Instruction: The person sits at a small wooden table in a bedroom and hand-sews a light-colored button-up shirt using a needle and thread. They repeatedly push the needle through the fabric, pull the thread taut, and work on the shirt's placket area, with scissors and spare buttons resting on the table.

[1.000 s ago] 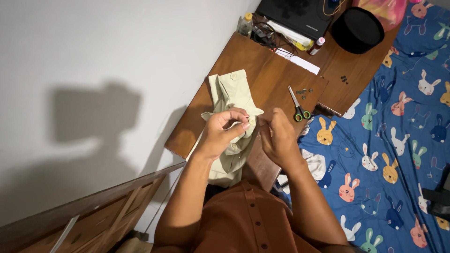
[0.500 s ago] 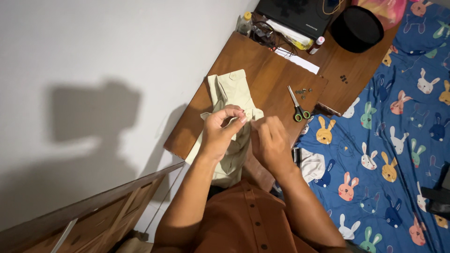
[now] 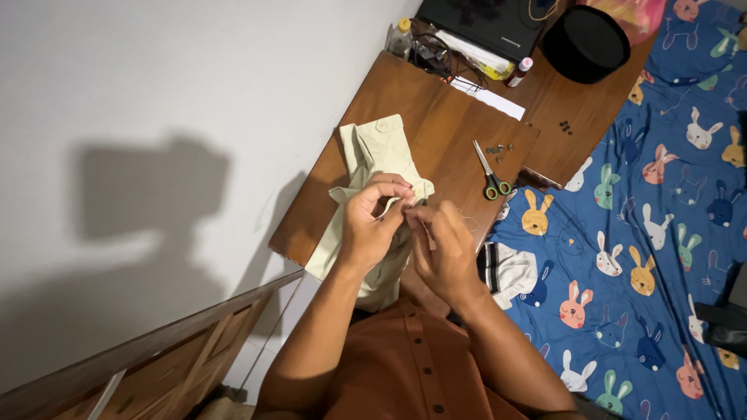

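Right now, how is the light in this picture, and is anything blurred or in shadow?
Head view: hard light casts a dark, sharp-edged shadow on the white wall; the two hands on the pale green cloth garment look sharp; the green-handled scissors show no glare.

Garment (image 3: 372,159): we see it lying on the wooden table (image 3: 412,101), near its left edge, spilling over the near edge toward us.
Hands: our left hand (image 3: 373,225) and right hand (image 3: 445,249) meet over the garment's near end, fingertips touching.
Scissors (image 3: 490,175): on the table, right of the garment.
Small buttons (image 3: 498,148): just behind the scissors.
Round hat (image 3: 585,43): at the table's far right corner.
Laptop (image 3: 486,19): at the far edge, left of the hat.
Bedsheet (image 3: 638,233): right of the table.
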